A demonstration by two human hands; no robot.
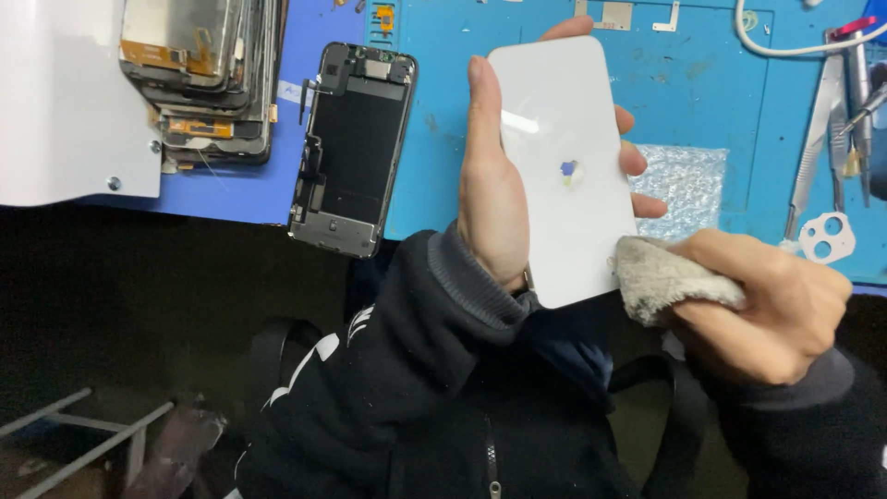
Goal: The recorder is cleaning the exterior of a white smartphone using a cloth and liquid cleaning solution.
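Observation:
My left hand (490, 185) grips a white phone back panel (564, 166), glossy side up, thumb along its left edge and fingertips showing on the right edge. My right hand (767, 305) is closed on a grey-white cloth (661, 275), which touches the panel's lower right corner. Both hands hover over the near edge of the blue work mat (702, 92).
An opened phone frame (351, 148) lies on the mat left of my hands. A stack of old screens (208, 79) sits at top left beside a white sheet (55, 102). Tweezers and tools (836, 120), a small bubble-wrap piece (684, 185) and a white camera ring part (827, 236) lie at right.

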